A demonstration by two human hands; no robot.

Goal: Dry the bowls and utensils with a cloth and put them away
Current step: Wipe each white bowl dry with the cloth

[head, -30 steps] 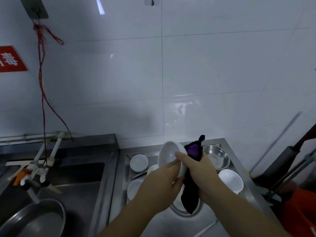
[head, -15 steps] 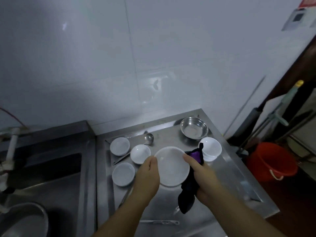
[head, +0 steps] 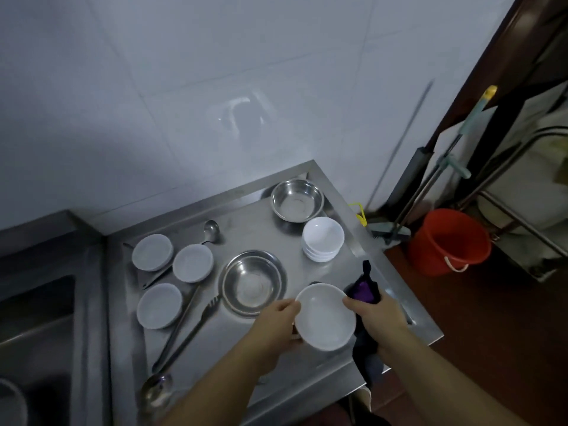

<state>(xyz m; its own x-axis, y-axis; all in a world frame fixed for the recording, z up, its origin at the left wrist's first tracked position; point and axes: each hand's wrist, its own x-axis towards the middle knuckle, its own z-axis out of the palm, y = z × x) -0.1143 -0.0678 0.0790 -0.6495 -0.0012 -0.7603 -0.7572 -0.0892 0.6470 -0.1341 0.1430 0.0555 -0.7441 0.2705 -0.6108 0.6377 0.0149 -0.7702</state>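
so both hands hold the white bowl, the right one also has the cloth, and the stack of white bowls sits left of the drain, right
Not quite. The head view shows the stack of white bowls to the right of the drain, near the steel bowl. The rest stands: the left hand and right hand both hold the white bowl, and the right also grips the cloth.

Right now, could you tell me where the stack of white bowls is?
In the head view, the stack of white bowls stands on the steel counter near its right edge, just in front of the far steel bowl.
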